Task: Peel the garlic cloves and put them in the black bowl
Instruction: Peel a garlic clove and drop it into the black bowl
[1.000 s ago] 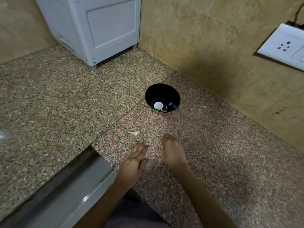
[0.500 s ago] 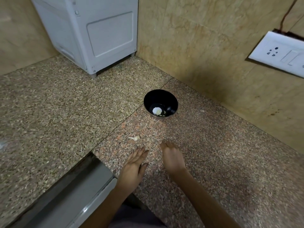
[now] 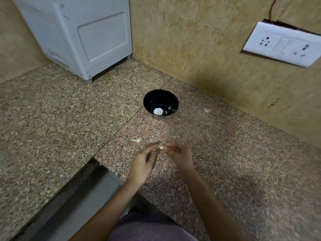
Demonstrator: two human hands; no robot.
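The two hands meet above the granite counter (image 3: 243, 153), fingertips almost together. The right hand (image 3: 180, 157) pinches a small pale garlic clove (image 3: 161, 147) at the tips of its thumb and fingers, the rest of the hand loosely curled. The left hand (image 3: 140, 164) reaches in from the other side with its fingers fairly straight and their tips right at the clove. Blur there hides whether they actually grip it or its skin.

A second clove (image 3: 137, 140) lies on the counter just beyond the left hand's fingertips, pointed tail to the left, touching neither hand.

Farther out from both hands, past the held clove, stands the black bowl (image 3: 160, 100). Something pale rests in its bottom, a whitish round patch with small light bits beside it (image 3: 158, 111). It may be peeled garlic, though part of it could be glare. A tiny pale scrap (image 3: 206, 110) lies on the counter beyond the right hand, to the right of the bowl, too small to identify.

Well beyond the left hand a white appliance (image 3: 83, 35) stands in the corner, its top cut off by the frame. A white socket plate (image 3: 281, 44) on the wall far off the right hand's side is also clipped at the edge.
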